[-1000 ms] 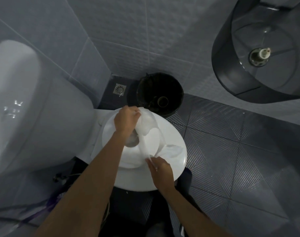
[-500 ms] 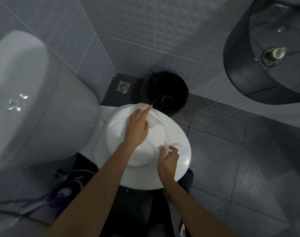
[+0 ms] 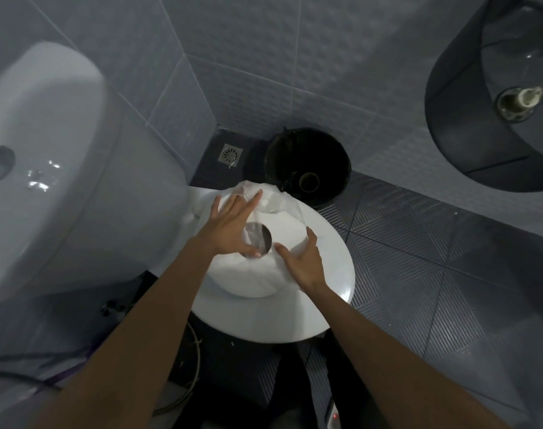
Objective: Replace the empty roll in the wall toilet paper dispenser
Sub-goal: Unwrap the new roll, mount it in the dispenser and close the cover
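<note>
A large white toilet paper roll (image 3: 287, 232) lies flat on the closed toilet lid (image 3: 333, 274), still partly in clear plastic wrap (image 3: 273, 199) that bunches at its far edge. My left hand (image 3: 230, 230) rests flat on top of the roll with its fingers spread and the thumb at the rim of the core hole (image 3: 260, 241). My right hand (image 3: 304, 263) grips the roll's near right side. The dark wall dispenser (image 3: 449, 125) hangs open at the upper right, its spindle (image 3: 517, 102) bare.
A black bin (image 3: 307, 150) stands on the floor behind the toilet with an empty cardboard core (image 3: 309, 181) inside. The white tank (image 3: 62, 150) fills the left. A floor drain (image 3: 230, 154) sits in the corner. Dark ribbed floor tiles (image 3: 434, 274) stretch right.
My left hand has let go of the bunched wrap and flattened over the roll. My right hand has shifted from pulling the wrap to the roll's side, and the core hole has come into view.
</note>
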Tool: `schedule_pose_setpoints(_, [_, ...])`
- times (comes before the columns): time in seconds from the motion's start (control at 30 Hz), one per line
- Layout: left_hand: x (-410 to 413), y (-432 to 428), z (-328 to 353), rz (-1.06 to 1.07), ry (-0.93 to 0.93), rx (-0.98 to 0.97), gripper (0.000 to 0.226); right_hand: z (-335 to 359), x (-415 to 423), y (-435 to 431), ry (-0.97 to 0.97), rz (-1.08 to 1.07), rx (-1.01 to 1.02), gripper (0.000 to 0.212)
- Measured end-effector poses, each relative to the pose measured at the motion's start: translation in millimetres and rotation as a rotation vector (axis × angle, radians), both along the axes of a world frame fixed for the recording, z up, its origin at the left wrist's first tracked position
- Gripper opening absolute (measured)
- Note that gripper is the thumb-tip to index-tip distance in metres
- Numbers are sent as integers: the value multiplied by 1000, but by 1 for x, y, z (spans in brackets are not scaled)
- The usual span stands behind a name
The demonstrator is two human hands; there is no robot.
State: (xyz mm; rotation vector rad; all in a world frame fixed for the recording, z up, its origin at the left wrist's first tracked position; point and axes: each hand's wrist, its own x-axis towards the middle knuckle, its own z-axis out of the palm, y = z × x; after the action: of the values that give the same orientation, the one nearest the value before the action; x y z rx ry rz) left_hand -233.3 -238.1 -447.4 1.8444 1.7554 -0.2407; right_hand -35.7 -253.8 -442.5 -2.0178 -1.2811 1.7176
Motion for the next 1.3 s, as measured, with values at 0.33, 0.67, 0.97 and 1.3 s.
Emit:
schedule_pose_setpoints(0.33, [1, -5, -2, 21, 27, 24, 127, 9, -40, 18, -369, 47, -88, 105])
schedule_pose_setpoints(0.67, [-6, -32, 2, 112, -159, 481, 62, 14, -26, 22, -422, 107, -38, 101])
schedule_pose_setpoints(0.97, [7, -33, -9, 1310, -622, -119, 77, 15, 13, 26, -406, 124, -26, 101])
schedule_pose_setpoints(1.3, [13, -14, -23, 1415, -595, -65, 18, 24, 46, 27, -270, 31, -12, 105])
